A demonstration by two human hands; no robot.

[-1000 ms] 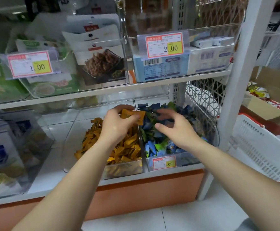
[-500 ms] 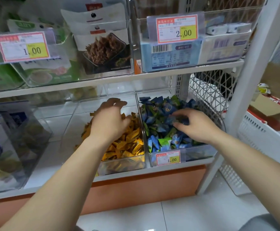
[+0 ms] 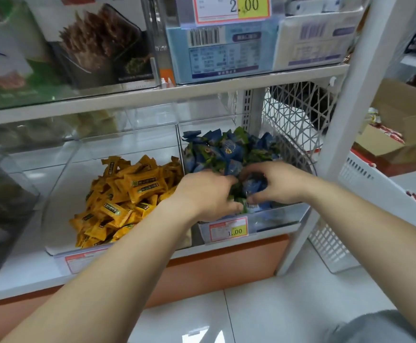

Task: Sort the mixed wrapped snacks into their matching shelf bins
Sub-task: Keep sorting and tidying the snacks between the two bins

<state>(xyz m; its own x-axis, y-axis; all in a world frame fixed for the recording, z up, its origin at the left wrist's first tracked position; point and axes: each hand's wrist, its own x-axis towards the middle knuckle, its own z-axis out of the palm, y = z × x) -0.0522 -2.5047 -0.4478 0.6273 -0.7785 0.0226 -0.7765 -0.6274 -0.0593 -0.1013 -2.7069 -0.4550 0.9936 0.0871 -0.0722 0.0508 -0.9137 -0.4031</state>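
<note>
Two clear bins stand side by side on the lower shelf. The left bin (image 3: 61, 174) holds a heap of yellow wrapped snacks (image 3: 127, 194). The right bin (image 3: 276, 219) is piled with blue and green wrapped snacks (image 3: 226, 149). Both my hands are inside the right bin, close together at its front. My left hand (image 3: 207, 194) reaches across the divider, its fingers and thumb curled round green wrappers. Facing it, my right hand (image 3: 278, 184) has its fingers curled round a blue snack (image 3: 254, 186). The fingertips are partly buried in the pile.
Above runs a shelf with clear bins of boxed and bagged goods and a 2.00 price tag (image 3: 231, 8). A white upright post (image 3: 345, 120) and mesh side panel (image 3: 296, 120) stand right of the bins. A white basket (image 3: 375, 199) and cardboard boxes (image 3: 405, 115) sit further right.
My left hand let go of a yellow snack over the left bin and crossed into the right bin. My right hand stayed in the blue pile and curled tighter. The camera moved closer.
</note>
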